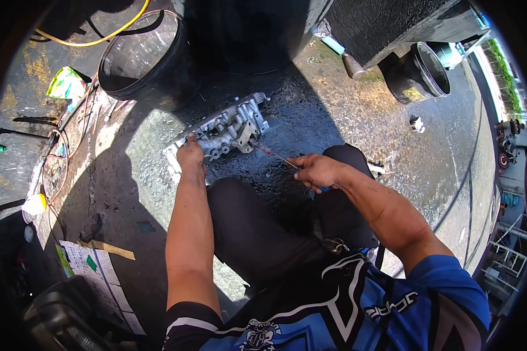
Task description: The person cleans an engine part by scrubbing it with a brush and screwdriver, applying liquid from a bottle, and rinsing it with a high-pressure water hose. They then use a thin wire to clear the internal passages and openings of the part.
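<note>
A silvery cast-metal engine part [231, 130] lies aslant on the dark, wet-looking ground in front of my knees. My left hand [191, 157] grips its near left end, thumb on top. In my right hand [319, 171] is a thin-shafted tool [281, 158] with a blue handle that shows below the fist. The shaft points left, and its reddish tip is close to the flat plate at the part's right end. The exact kind of tool I cannot tell.
A big black bucket [143, 64] stands beyond the part at left, beside a dark drum [243, 35]. Another black bucket [418, 76] is tilted at upper right. A bottle [352, 66] lies by a dark block. Hoses [64, 155] and printed sheets [96, 275] lie at left.
</note>
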Tool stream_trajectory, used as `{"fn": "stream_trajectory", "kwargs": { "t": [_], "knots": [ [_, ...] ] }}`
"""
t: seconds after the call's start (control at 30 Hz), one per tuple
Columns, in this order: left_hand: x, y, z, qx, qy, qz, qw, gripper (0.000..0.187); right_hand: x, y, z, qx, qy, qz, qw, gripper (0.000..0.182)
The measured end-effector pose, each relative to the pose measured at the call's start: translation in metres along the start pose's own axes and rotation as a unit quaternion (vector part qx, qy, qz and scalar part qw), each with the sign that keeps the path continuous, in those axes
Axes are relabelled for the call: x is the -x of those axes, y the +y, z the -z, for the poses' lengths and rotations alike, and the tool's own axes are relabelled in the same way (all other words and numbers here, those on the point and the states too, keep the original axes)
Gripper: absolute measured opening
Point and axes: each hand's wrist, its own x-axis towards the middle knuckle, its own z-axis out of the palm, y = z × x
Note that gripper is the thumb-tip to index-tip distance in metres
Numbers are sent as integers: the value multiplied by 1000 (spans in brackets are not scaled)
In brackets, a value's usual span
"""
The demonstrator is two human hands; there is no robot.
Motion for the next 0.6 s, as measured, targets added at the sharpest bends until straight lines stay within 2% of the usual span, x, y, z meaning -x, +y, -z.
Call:
{"fn": "stream_trajectory", "kwargs": {
  "t": [0.07,0.1,0.13,0.17,0.2,0.23,0.27,0.33,0.43,0.53,0.57,0.6],
  "knots": [
    [-9,-5,-4,12,10,-30,999,52,-28,-11,-3,34,7,20,999,65],
    [-17,-9,-3,43,-19,-22,999,52,-23,-21,-10,48,21,20,998,66],
    [-11,-1,1,12,-26,24,999,51,-13,-18,-8,45,22,25,998,64],
    [-14,-7,-2,59,-25,6,998,49,0,-9,-8,38,23,22,999,61],
    [7,6,-1,51,-27,20,998,47,13,-3,-1,34,26,16,999,60],
    [-14,-9,-4,86,-33,-7,996,48,17,-7,2,130,43,35,990,59],
    [-6,2,-2,2,-23,0,1000,51,14,-17,-1,225,54,49,972,59],
    [-10,-3,-6,11,-11,-7,1000,54,-9,-51,-1,364,10,-2,931,72],
    [-24,-17,-15,76,-36,-39,996,53,-9,-27,4,476,64,98,871,73],
    [-29,-30,-4,59,-38,-61,996,53,-7,-44,1,410,20,-15,912,71],
    [-31,-24,-6,50,-43,-48,997,53,-11,-39,-4,358,46,-29,932,43],
    [-30,-24,-6,68,-46,-59,995,51,-5,-39,-7,342,52,-7,938,45]
  ]
}}
